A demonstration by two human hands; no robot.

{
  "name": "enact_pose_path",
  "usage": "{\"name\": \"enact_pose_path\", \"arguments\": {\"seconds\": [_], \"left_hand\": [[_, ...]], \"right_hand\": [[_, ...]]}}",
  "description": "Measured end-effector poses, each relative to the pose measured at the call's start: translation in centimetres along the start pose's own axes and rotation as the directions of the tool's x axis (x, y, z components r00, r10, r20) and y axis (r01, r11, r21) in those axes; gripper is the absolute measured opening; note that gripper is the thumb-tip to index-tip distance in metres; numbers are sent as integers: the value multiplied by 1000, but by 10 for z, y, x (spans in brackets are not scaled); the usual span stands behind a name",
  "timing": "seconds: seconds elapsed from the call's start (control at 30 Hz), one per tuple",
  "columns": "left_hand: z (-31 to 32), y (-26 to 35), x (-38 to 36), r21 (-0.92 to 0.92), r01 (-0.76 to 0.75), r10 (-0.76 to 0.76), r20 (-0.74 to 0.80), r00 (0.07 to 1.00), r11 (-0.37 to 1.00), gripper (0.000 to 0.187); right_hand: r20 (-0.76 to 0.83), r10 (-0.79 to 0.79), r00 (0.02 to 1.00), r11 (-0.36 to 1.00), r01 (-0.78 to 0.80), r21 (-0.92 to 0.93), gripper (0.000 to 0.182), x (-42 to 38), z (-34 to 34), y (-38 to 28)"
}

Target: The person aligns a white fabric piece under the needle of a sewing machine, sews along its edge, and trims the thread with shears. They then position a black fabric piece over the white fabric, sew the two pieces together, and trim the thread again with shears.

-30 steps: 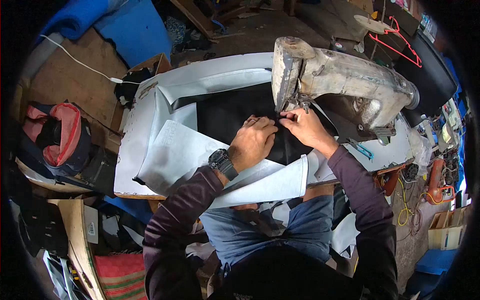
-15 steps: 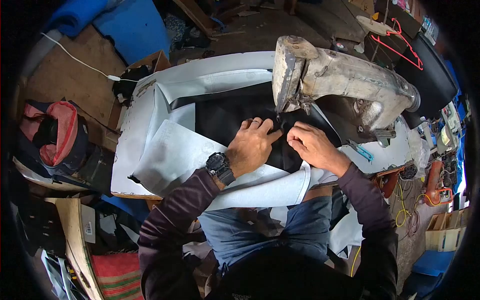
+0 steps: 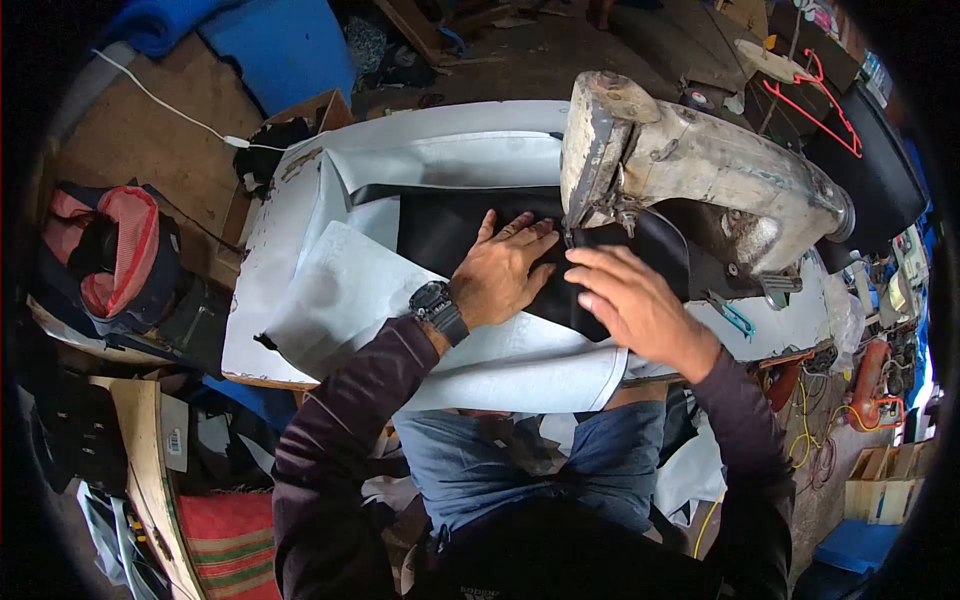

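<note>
My left hand (image 3: pixel 508 268), with a watch (image 3: pixel 438 310) on its wrist, lies with fingers spread on black sheet material (image 3: pixel 450 230). Its fingertips are just left of the needle area of a worn sewing machine (image 3: pixel 690 150). My right hand (image 3: pixel 640 305) is open over the right part of the same sheet, fingers stretched towards the needle and thumb apart. Nothing shows in either hand. The sheet's pale underside (image 3: pixel 350 290) is folded over below my left hand, and a rolled edge (image 3: pixel 520 383) hangs at the table's front. The machine's head hides the far part of the needle area.
Blue-handled snips (image 3: pixel 738 318) lie on the white table (image 3: pixel 262 340) beside the machine's base. A dark bag with pink lining (image 3: pixel 130 250) stands at the left. A red hanger (image 3: pixel 830 105) is at the upper right, a wooden crate (image 3: pixel 885 485) at the lower right.
My right hand has gone from curled fingers to an open shape. The fingers of my left hand have spread wider on the black sheet. The whole view has shifted slightly.
</note>
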State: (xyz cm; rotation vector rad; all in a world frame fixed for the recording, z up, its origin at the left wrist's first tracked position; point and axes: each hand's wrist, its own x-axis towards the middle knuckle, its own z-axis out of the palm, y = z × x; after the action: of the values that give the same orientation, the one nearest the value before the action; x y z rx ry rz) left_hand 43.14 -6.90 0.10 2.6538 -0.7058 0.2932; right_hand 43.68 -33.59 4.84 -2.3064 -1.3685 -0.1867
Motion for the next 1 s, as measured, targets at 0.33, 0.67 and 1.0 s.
{"name": "enact_pose_path", "arguments": {"seconds": [0.33,0.67,1.0], "left_hand": [[6,-51,46,19,18,-18,-4,1000,1000,54],[-14,-31,14,-199,-112,112,-11,994,974,46],[-55,91,-45,17,-411,397,220,891,912,26]], "right_hand": [[177,268,947,940,-216,-265,72,-3,14,78],[136,309,941,914,-254,-317,69,5,24,86],[149,360,921,900,-301,-315,67,10,31,88]]}}
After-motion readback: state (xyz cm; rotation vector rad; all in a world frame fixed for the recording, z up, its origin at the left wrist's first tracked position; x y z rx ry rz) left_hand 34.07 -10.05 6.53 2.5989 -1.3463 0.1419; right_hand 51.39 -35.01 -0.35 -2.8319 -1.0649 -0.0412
